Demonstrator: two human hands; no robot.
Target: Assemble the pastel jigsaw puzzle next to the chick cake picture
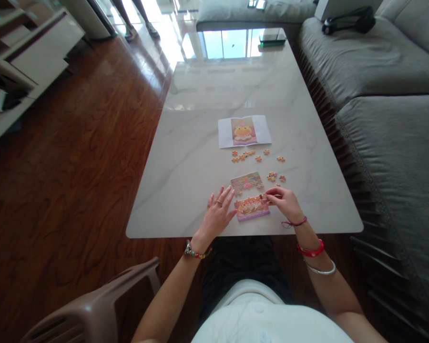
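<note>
Two partly joined sections of a jigsaw puzzle lie near the table's front edge: a lower section [253,209] with a purple bottom border and an upper section [246,181] in tan and pink. My left hand [219,209] is spread out, its fingers at the left side of both sections. At the lower section's top right corner, my right hand [284,202] pinches a small puzzle piece [261,196]. Loose puzzle pieces [272,176] lie just beyond my right hand. More loose pieces [242,156] are scattered above the upper section.
A creased paper sheet [225,133] with a printed yellow character lies beyond the pieces on the marble-look table [186,181]. A grey sofa [400,138] runs along the right. A plastic chair [93,309] stands at lower left. Another person's legs [139,21] show at the far left.
</note>
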